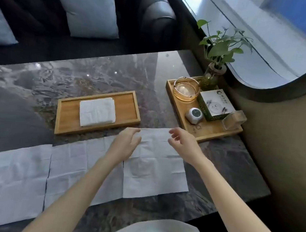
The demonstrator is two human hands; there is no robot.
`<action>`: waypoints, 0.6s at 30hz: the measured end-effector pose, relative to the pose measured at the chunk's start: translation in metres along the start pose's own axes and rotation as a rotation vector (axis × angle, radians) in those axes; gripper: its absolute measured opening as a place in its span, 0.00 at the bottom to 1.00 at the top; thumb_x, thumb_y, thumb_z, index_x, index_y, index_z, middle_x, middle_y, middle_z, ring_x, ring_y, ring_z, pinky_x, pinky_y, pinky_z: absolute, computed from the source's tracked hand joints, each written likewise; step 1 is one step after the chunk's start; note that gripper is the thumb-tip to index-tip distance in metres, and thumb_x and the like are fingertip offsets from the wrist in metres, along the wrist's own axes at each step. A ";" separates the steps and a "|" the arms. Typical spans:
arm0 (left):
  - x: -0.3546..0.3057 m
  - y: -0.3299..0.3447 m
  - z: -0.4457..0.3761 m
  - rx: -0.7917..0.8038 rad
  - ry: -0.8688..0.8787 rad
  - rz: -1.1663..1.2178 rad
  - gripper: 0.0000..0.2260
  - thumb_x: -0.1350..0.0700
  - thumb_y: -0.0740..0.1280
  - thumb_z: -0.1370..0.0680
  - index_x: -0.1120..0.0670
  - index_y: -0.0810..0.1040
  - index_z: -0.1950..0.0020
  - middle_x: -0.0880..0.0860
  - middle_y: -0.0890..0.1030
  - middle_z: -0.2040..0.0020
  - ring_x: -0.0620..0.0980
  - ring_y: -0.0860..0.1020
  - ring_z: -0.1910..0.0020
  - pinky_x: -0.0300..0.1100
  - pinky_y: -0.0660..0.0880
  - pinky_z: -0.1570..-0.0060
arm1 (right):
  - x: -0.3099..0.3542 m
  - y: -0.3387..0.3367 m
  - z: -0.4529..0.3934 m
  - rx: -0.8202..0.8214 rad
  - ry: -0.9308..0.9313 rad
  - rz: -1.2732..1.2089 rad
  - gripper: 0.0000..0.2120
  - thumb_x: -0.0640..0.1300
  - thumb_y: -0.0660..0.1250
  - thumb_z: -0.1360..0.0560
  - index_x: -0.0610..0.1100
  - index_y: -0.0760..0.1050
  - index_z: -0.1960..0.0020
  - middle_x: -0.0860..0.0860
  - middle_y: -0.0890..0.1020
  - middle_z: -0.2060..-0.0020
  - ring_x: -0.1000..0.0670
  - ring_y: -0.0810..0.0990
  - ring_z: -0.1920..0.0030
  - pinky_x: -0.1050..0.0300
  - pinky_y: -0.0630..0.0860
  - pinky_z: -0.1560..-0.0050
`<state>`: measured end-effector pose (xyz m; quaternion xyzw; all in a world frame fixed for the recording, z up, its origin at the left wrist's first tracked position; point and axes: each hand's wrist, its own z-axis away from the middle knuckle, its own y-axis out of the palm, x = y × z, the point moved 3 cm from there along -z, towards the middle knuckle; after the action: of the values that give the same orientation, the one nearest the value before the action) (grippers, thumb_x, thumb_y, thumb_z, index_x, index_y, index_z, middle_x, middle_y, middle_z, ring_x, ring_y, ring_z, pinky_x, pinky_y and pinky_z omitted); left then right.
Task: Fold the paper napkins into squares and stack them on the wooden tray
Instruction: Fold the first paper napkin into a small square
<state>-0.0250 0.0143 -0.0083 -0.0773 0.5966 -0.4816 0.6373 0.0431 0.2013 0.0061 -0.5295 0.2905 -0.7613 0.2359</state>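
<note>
Three white paper napkins lie unfolded in a row along the near edge of the marble table: a left one point(7, 180), a middle one point(71, 164) and a right one point(154, 165). Behind them a wooden tray point(67, 112) holds a stack of folded white napkins point(97, 111). My left hand point(126, 143) hovers over the far left part of the right napkin, fingers apart. My right hand point(182, 142) is over that napkin's far right corner, fingers curled and apart, holding nothing.
A second wooden tray point(220, 131) at the right holds a glass ashtray point(186, 90), a green-and-white box point(215, 105), a small white gadget point(194, 115) and a clear holder point(234, 119). A potted plant point(212, 73) stands behind it. A dark sofa with cushions point(92, 5) faces the table.
</note>
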 end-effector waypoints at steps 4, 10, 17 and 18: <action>0.014 0.015 -0.001 -0.129 0.026 -0.103 0.15 0.58 0.57 0.21 0.60 0.70 0.35 0.59 0.70 0.32 0.55 0.66 0.33 0.43 0.60 0.34 | -0.010 0.011 -0.003 -0.195 -0.045 0.007 0.15 0.38 0.63 0.25 0.40 0.71 0.39 0.43 0.78 0.46 0.48 0.75 0.46 0.55 0.72 0.48; 0.021 0.032 -0.006 -0.223 0.046 -0.258 0.21 0.53 0.49 0.22 0.59 0.64 0.31 0.59 0.66 0.29 0.56 0.62 0.29 0.53 0.58 0.31 | -0.018 0.031 -0.017 -0.232 -0.136 0.260 0.20 0.33 0.60 0.24 0.36 0.66 0.33 0.38 0.71 0.35 0.40 0.68 0.35 0.49 0.67 0.36; 0.030 0.037 -0.015 -0.114 -0.002 -0.436 0.25 0.51 0.43 0.23 0.60 0.64 0.31 0.59 0.69 0.31 0.58 0.66 0.31 0.61 0.59 0.34 | -0.027 0.038 -0.029 -0.207 -0.132 0.413 0.20 0.33 0.53 0.29 0.32 0.72 0.39 0.35 0.79 0.44 0.36 0.78 0.44 0.43 0.78 0.51; 0.030 0.037 -0.016 -0.118 0.002 -0.454 0.24 0.52 0.46 0.23 0.60 0.67 0.32 0.59 0.72 0.33 0.58 0.70 0.34 0.63 0.62 0.37 | -0.029 0.038 -0.029 -0.231 -0.151 0.430 0.20 0.35 0.52 0.30 0.32 0.74 0.42 0.36 0.81 0.47 0.37 0.80 0.48 0.44 0.80 0.55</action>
<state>-0.0245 0.0195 -0.0581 -0.2461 0.5916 -0.5769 0.5066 0.0269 0.1989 -0.0472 -0.5344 0.4629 -0.6136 0.3516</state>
